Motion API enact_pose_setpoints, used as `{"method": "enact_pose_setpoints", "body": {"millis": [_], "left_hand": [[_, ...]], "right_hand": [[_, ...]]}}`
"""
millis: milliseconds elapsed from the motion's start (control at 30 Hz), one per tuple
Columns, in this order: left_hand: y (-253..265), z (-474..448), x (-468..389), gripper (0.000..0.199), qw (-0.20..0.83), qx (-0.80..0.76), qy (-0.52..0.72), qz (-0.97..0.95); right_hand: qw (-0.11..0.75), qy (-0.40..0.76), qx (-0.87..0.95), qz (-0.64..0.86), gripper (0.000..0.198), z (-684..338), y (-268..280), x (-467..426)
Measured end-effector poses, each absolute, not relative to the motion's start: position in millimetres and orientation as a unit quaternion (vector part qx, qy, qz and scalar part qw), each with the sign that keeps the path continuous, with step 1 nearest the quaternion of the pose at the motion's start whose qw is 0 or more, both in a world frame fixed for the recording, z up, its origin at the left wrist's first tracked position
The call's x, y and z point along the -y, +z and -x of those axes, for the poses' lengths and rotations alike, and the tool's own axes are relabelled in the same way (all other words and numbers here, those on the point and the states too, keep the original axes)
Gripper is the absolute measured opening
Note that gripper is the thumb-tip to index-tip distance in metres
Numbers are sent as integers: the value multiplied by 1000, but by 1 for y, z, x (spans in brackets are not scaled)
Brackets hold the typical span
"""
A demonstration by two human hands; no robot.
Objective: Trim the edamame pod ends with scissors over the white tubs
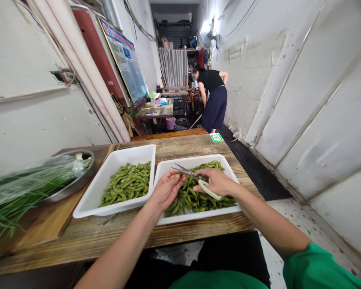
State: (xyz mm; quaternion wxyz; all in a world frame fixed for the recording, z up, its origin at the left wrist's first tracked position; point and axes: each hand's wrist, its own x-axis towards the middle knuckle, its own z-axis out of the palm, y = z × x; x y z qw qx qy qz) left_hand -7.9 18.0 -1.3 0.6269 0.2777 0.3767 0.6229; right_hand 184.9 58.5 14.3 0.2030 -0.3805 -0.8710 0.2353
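Note:
My right hand [215,180] grips a pair of scissors [210,190] with pale green handles. The blades are parted and point left, above the right white tray [161,170] of green edamame pods [195,200]. Right by the blades, my left hand [170,186] is closed, palm turned up, with an edamame pod pinched at its fingertips; the fingers mostly hide this pod. A second white tray [90,196], to the left, holds more edamame pods [128,182].
Both trays stand on a wooden table [180,237]. At the left, green stalks [51,184] in clear plastic lie across a metal bowl [92,168] and a wooden board [52,224]. A green card [215,137] marks the far edge. Beyond, a person [213,96] bends over.

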Motion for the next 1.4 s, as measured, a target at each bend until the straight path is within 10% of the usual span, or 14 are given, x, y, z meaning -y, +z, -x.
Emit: {"method": "enact_pose_setpoints", "body": {"millis": [667,1067,1400], "left_hand": [[-16,14,-17,24,665,-516,483,-241],[-33,8,-65,12,361,-661,462,-468],[-29,8,-66,27,427,-589,511,-458]], "right_hand": [[111,175,885,417,36,-188,14,-60],[183,187,845,466,50,-191,14,-65],[182,146,824,516,51,-191,10,-75]]}}
